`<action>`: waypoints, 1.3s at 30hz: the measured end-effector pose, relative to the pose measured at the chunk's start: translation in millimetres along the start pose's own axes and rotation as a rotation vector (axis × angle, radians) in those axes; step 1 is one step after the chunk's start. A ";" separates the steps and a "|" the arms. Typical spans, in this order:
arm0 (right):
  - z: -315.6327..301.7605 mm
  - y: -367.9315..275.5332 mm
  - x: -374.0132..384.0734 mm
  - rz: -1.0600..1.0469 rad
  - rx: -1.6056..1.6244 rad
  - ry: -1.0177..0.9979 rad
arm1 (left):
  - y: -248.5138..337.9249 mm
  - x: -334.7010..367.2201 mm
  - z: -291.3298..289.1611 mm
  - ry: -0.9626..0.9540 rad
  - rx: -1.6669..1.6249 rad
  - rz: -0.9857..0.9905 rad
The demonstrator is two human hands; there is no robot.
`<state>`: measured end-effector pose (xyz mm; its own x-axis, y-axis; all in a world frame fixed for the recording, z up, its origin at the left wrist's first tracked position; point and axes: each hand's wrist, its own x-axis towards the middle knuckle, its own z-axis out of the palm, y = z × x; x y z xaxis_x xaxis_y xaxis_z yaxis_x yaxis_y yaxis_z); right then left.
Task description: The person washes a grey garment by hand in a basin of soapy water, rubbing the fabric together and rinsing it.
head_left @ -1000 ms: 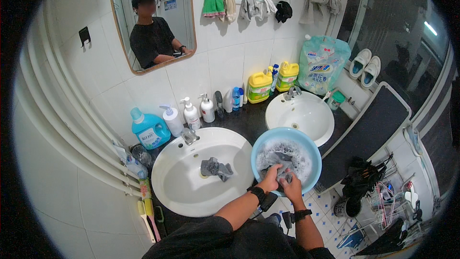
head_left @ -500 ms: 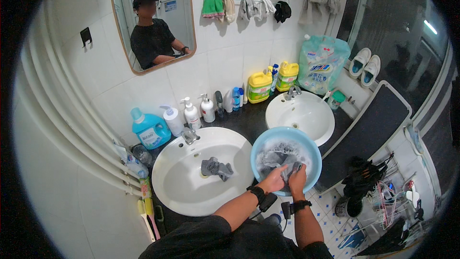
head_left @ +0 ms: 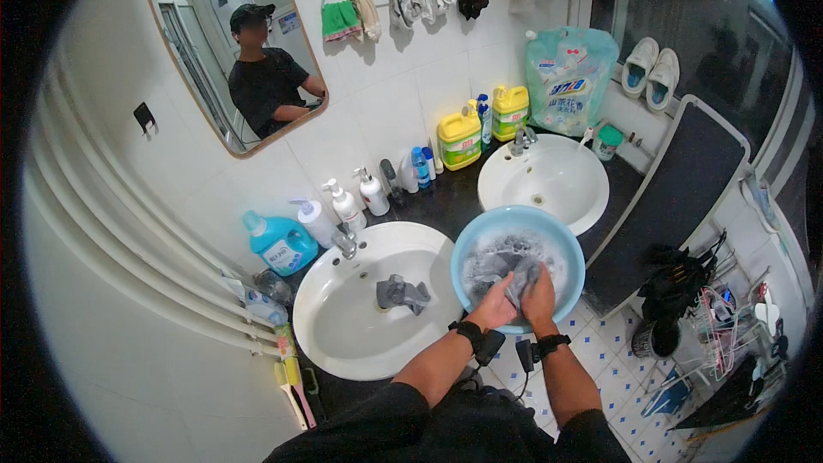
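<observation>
A light blue basin (head_left: pixel 577 267) of foamy water sits in front of the right sink, its left side close to the left sink's rim. Wet grey cloth (head_left: pixel 513 267), too bunched up to tell its kind, lies in the suds. My left hand (head_left: pixel 495 304) grips it at the near side of the basin. My right hand (head_left: pixel 539 298) is closed on the same cloth from the right, fingers curled and partly hidden by it. Another crumpled grey cloth (head_left: pixel 403 293) lies by the drain of the left white sink (head_left: pixel 330 343).
Behind the sinks stand a blue detergent jug (head_left: pixel 280 243), several pump bottles (head_left: pixel 347 206) and yellow jugs (head_left: pixel 460 139). A large teal pouch (head_left: pixel 570 81) is beside the right sink (head_left: pixel 549 173). A dark padded board (head_left: pixel 673 206) leans at right; a mirror (head_left: pixel 249 60) hangs left.
The view has shifted, moving the basin slightly up and right in the picture. Both hands still hold the cloth, now bunched higher between them.
</observation>
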<state>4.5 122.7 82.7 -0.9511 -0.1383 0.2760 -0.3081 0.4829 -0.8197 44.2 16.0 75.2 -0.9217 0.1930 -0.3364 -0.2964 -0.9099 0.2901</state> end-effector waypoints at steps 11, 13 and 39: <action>-12.3 -14.2 -15.9 -0.660 -0.148 -0.326 | 12.7 -6.6 -19.0 0.049 -0.090 -0.039; -5.1 -2.4 -12.4 -0.651 -0.185 -0.308 | 9.7 -9.9 1.5 0.136 -0.113 0.031; -15.1 32.5 4.0 0.274 0.296 0.034 | 10.7 -16.0 11.2 -0.086 -0.227 0.010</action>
<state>-9.0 150.9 64.8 -0.9992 -0.0078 0.0395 -0.0402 0.2270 -0.9731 53.0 7.3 93.7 -0.9451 0.2055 -0.2540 -0.2325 -0.9692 0.0810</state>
